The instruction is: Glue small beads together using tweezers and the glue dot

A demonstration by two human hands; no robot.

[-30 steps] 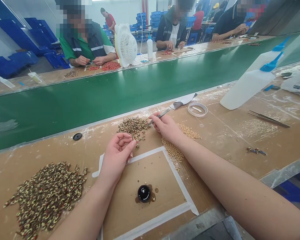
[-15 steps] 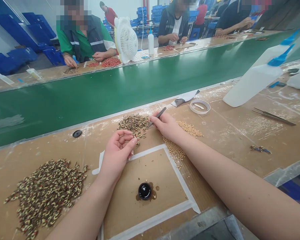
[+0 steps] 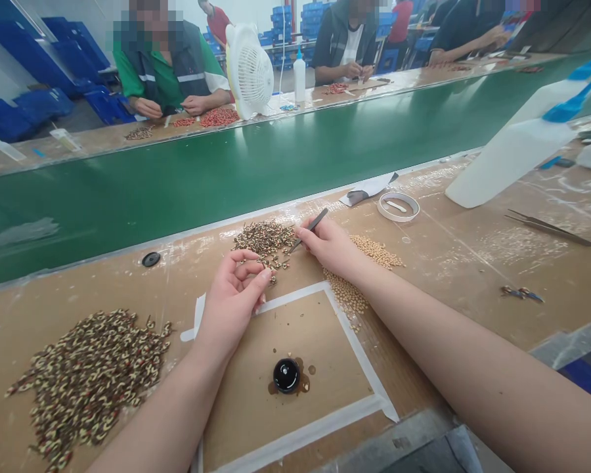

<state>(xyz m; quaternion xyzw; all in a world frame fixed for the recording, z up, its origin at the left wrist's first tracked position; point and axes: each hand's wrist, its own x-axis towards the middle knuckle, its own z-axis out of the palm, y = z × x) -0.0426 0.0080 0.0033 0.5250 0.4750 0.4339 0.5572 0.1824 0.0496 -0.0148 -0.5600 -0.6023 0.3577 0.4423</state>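
My right hand (image 3: 329, 246) grips dark tweezers (image 3: 311, 228), their tips pointing down-left at the edge of a pile of small dark-and-cream pieces (image 3: 263, 238). Just left of them, my left hand (image 3: 239, 286) has its fingers curled and thumb drawn in. What lies between those fingers, if anything, is too small and hidden to make out. Under my right wrist spreads a heap of small tan beads (image 3: 347, 292). Below both hands, a small round cup of dark glossy liquid (image 3: 286, 376) stands inside a white tape frame (image 3: 295, 437), with brown spots around it.
A larger pile of similar pieces (image 3: 98, 381) lies at left. A black lid (image 3: 151, 259), tape roll (image 3: 398, 206), white bottle (image 3: 509, 161) and second tweezers (image 3: 551, 228) lie around the table. Beyond the green belt (image 3: 177, 190), several people work near a fan (image 3: 249, 72).
The view has shifted slightly. My hands keep nearly the same pose over the pile. Across the belt, the hand of the person in green has lifted off the small dark pile.
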